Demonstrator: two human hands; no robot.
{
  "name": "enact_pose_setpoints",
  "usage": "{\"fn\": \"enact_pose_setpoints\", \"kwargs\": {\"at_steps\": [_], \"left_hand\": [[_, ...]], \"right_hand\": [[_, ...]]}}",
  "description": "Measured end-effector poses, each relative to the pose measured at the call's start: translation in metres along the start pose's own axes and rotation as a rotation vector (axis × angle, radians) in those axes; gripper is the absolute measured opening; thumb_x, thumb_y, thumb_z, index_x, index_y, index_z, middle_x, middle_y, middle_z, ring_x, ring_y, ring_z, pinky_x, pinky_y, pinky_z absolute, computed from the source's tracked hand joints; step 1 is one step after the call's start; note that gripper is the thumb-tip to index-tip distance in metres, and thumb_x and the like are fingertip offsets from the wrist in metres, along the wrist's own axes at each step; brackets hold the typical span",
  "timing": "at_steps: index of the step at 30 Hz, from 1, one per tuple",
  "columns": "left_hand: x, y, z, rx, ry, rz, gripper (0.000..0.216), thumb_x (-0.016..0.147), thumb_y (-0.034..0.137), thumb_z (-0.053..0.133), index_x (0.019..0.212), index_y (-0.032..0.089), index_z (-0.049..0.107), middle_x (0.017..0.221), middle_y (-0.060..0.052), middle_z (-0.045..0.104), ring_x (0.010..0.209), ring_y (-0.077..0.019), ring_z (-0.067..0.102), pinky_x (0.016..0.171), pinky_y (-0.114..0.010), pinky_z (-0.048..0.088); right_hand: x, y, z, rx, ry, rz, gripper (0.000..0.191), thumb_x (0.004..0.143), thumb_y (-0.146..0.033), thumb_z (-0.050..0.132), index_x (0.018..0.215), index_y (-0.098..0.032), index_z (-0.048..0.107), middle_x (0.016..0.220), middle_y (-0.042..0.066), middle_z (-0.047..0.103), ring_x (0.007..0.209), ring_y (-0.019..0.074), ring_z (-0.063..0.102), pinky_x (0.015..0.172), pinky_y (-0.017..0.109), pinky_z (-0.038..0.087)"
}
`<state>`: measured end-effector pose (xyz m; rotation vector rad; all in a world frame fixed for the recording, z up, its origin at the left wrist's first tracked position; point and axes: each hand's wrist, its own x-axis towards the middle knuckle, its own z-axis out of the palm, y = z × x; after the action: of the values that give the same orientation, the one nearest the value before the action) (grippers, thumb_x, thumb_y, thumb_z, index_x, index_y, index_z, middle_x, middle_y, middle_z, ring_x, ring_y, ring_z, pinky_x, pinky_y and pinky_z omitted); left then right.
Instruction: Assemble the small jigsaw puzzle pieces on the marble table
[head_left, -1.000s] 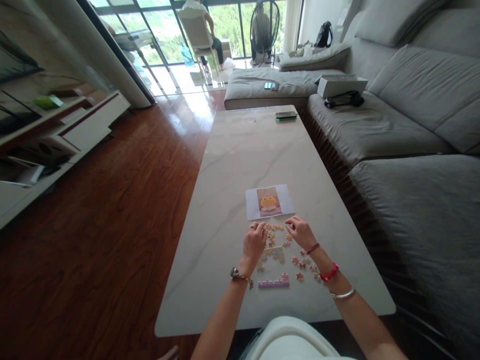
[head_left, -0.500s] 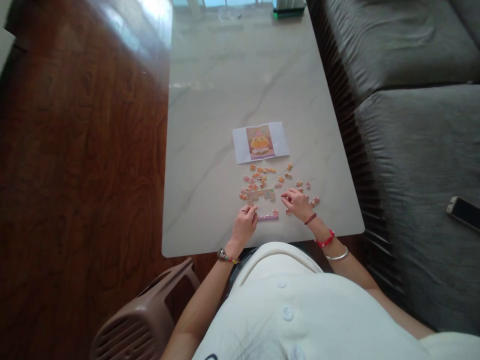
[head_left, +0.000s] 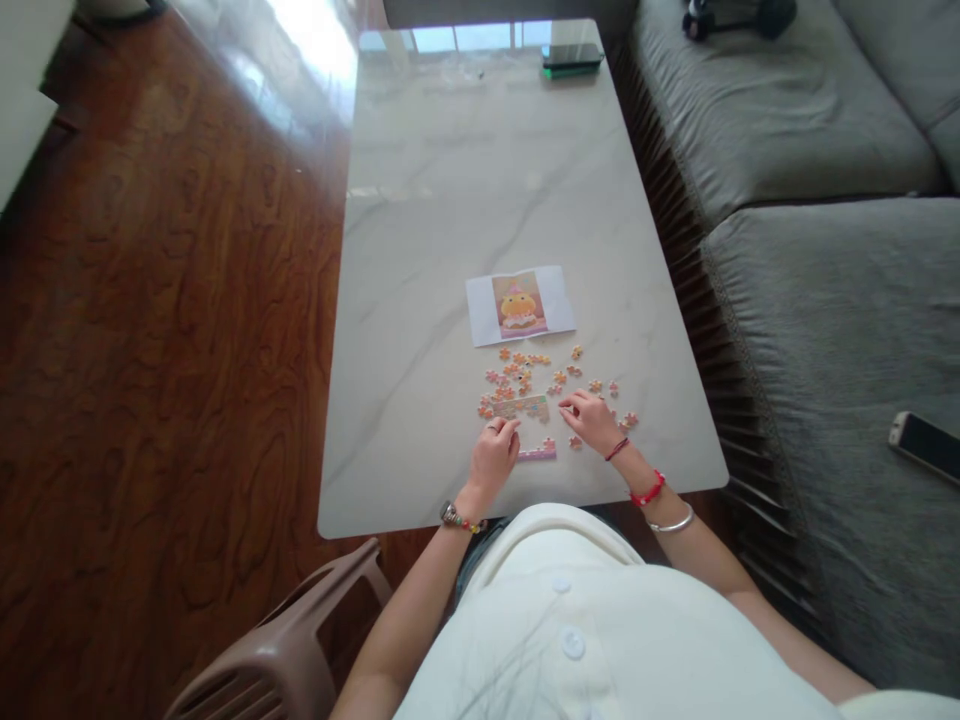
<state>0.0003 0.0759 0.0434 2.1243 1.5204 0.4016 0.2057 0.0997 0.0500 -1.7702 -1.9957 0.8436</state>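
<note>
Jigsaw pieces [head_left: 523, 376] in orange, pink and yellow lie loose on the marble-patterned table. Below them is a joined top strip of the puzzle [head_left: 520, 406], and nearer me a joined pink-purple strip [head_left: 537, 454]. My left hand [head_left: 495, 458] is closed beside the left end of the purple strip, partly covering it. My right hand [head_left: 591, 420] pinches its fingertips together just right of the upper strip. What either hand holds, if anything, is too small to make out. A paper sheet with a printed picture [head_left: 520, 305] of a yellow character lies beyond the pieces.
The long table [head_left: 420, 420] stretches away, with a dark item on a green one [head_left: 571, 62] at its far end. On the right stands a grey sofa [head_left: 847, 300] with a phone [head_left: 926, 445] on it. A brown plastic stool [head_left: 292, 640] stands at lower left.
The head camera has tilted up, so the table sits lower in view and its far end shows. Both hands stay near the same strips, with only slight finger movement.
</note>
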Motion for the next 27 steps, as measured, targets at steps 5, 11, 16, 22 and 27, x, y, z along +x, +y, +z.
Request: {"fn": "enact_pose_setpoints", "kwargs": {"at_steps": [5,11,16,22,27], "left_hand": [[0.048,0.000,-0.017,0.014,0.153,0.038,0.023,0.079,0.018,0.038,0.097,0.021,0.052,0.088,-0.005,0.053,0.083,-0.0144,0.051,0.074,-0.026,0.044],[0.100,-0.002,-0.037,0.035,0.295,0.060,0.021,0.079,0.018,0.039,0.094,0.019,0.053,0.084,-0.004,0.054,0.075,-0.0133,0.053,0.070,-0.026,0.045],[0.107,-0.003,-0.040,0.059,0.303,0.039,0.022,0.079,0.017,0.038,0.095,0.020,0.053,0.087,-0.004,0.054,0.077,-0.0131,0.053,0.070,-0.025,0.044],[0.104,-0.004,-0.040,0.057,0.286,0.029,0.021,0.079,0.017,0.038,0.095,0.019,0.053,0.087,-0.004,0.054,0.078,-0.0126,0.052,0.072,-0.025,0.044],[0.104,-0.003,-0.041,0.058,0.289,0.035,0.022,0.079,0.017,0.038,0.096,0.019,0.053,0.088,-0.003,0.054,0.078,-0.0124,0.052,0.073,-0.024,0.044]], "right_hand": [[0.044,-0.005,-0.020,-0.027,0.132,-0.060,0.009,0.074,-0.018,0.049,0.077,-0.016,0.058,0.076,0.003,0.055,0.064,0.0105,0.051,0.066,0.022,0.040],[0.091,-0.012,-0.037,-0.022,0.265,-0.124,0.010,0.075,-0.018,0.048,0.076,-0.018,0.058,0.074,0.002,0.055,0.060,0.0103,0.051,0.064,0.023,0.041],[0.095,-0.014,-0.039,-0.034,0.284,-0.121,0.009,0.074,-0.019,0.049,0.075,-0.017,0.058,0.074,0.002,0.056,0.061,0.0109,0.052,0.065,0.024,0.041],[0.093,-0.010,-0.034,-0.019,0.287,-0.120,0.010,0.074,-0.018,0.049,0.075,-0.017,0.059,0.073,0.002,0.056,0.059,0.0101,0.050,0.065,0.023,0.040],[0.092,-0.009,-0.037,-0.013,0.292,-0.121,0.011,0.074,-0.019,0.048,0.074,-0.017,0.059,0.072,0.002,0.055,0.057,0.0101,0.050,0.063,0.023,0.040]]}}
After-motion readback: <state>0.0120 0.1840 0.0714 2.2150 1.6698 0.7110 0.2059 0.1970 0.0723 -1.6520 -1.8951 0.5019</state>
